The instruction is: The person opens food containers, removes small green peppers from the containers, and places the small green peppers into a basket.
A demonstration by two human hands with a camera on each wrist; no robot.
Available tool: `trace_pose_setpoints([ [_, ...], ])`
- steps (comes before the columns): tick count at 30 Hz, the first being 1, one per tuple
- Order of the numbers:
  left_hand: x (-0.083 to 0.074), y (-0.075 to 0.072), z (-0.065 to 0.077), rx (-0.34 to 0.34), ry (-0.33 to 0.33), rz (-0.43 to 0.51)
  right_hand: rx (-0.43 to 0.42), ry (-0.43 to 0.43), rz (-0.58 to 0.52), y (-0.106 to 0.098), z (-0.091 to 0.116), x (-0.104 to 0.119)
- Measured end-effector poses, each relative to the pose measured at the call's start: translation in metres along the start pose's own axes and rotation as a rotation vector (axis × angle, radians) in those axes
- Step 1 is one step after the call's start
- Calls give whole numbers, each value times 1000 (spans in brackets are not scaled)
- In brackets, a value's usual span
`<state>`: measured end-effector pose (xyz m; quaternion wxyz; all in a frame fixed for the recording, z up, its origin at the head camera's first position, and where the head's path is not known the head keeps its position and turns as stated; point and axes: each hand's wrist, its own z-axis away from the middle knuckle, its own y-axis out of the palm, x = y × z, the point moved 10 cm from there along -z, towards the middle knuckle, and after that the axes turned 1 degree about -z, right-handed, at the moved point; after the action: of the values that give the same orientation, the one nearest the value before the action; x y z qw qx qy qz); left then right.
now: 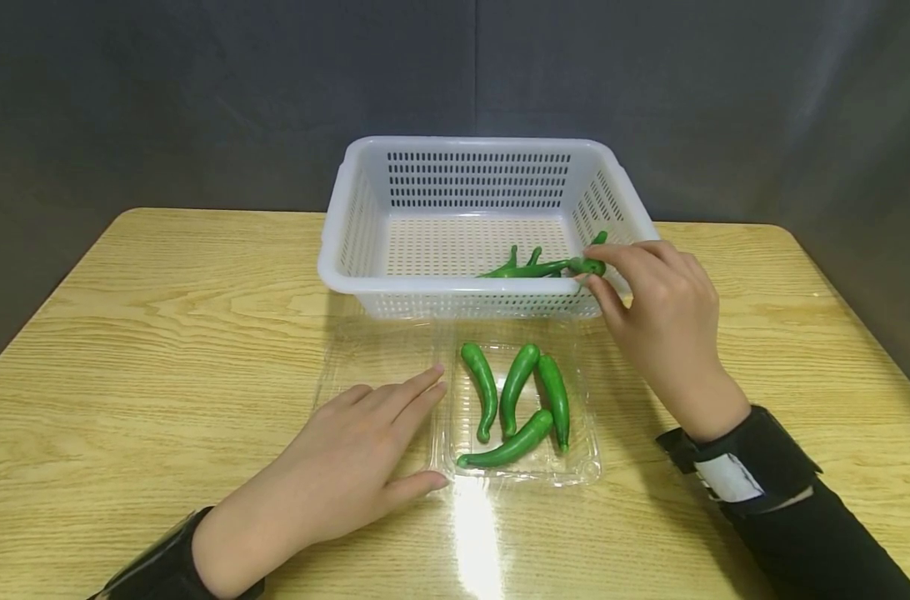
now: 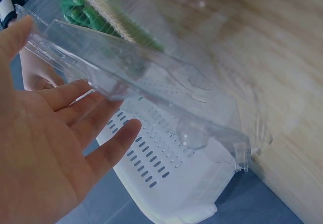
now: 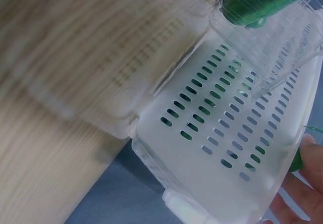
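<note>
In the head view my right hand [image 1: 665, 308] pinches a green chili pepper [image 1: 592, 266] between thumb and fingers, at the front right rim of the white perforated basket [image 1: 440, 285]. Other green peppers [image 1: 512, 262] lie inside, partly hidden by the basket's front wall. My left hand [image 1: 372, 442] lies over the lid half of a clear plastic clamshell [image 1: 586, 467], fingers extended toward its fold. Several curved green peppers [image 1: 481, 392] lie in the clamshell's right half. The right wrist view shows only a bit of the held pepper [image 3: 296, 162], beside my fingertips.
The light wooden table [image 1: 162, 333] carries everything. Just behind the clamshell stands the basket, near the table's back edge. A dark wall [image 1: 237, 100] rises beyond that edge. Black straps [image 1: 755, 458] circle both wrists.
</note>
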<state>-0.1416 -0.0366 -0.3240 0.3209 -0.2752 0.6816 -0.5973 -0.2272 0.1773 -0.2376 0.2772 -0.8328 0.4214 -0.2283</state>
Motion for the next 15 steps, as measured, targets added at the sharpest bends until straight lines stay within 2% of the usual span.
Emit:
trace_pose_setpoints([
  [15, 0, -1, 0, -11, 5, 2, 9, 23, 8, 3, 0, -3],
])
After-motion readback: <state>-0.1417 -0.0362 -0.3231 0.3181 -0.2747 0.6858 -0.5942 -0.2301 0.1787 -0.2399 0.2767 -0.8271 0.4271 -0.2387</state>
